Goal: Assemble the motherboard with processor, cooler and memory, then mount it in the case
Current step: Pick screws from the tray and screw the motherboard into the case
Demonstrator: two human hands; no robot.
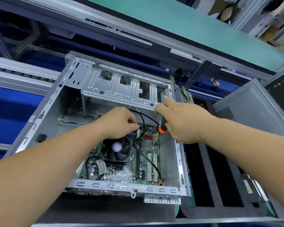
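Now the board (121, 167) sits in the case (44, 110); the right hand (184, 123) grips a screwdriver (162, 126), left hand (120, 123) fingers pinched at something small I can't make out. Best keep the tip upright, clear of the black cable (147, 159).

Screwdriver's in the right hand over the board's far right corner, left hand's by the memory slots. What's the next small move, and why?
Probably lower the screwdriver tip onto the board's far right edge. The right hand grips it tip-down just above the motherboard, which already sits in the case with the cooler fan fitted. The left hand pinches near the black cable; whether a screw is there is hidden.
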